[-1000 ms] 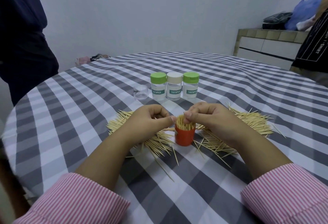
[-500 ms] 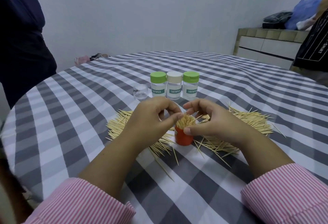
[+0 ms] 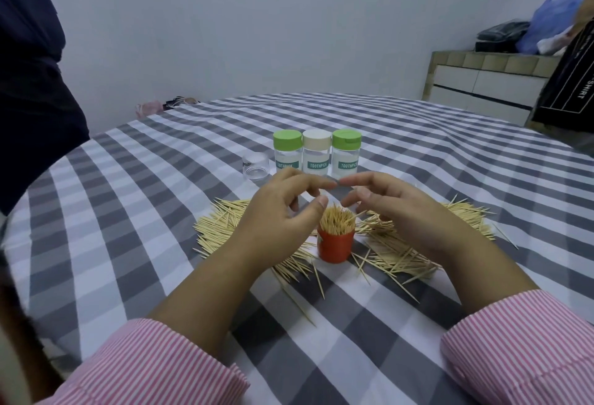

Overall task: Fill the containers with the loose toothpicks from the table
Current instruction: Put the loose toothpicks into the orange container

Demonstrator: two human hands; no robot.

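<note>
A small red container [image 3: 336,248] stands on the checked tablecloth, packed with upright toothpicks [image 3: 337,221] that stick out above its rim. Loose toothpicks lie in a pile to its left [image 3: 218,221] and a bigger pile to its right [image 3: 401,255]. My left hand [image 3: 279,212] and my right hand [image 3: 401,208] hover over the container, fingers loosely bent, fingertips almost meeting above the toothpick tips. Neither hand holds anything. Behind them stand three capped clear bottles marked TOOTHPICK: green cap [image 3: 287,157], cream cap [image 3: 316,157], green cap [image 3: 346,157].
A small clear open jar [image 3: 256,165] sits left of the bottles. The round table [image 3: 128,212] has a person in dark clothes [image 3: 32,83] at its left edge and another [image 3: 569,83] at the far right. A low cabinet [image 3: 482,83] stands beyond.
Both hands have let go of the toothpick bundle and the red container and risen above it, fingers spreading. The toothpicks now stand in the container on their own.
</note>
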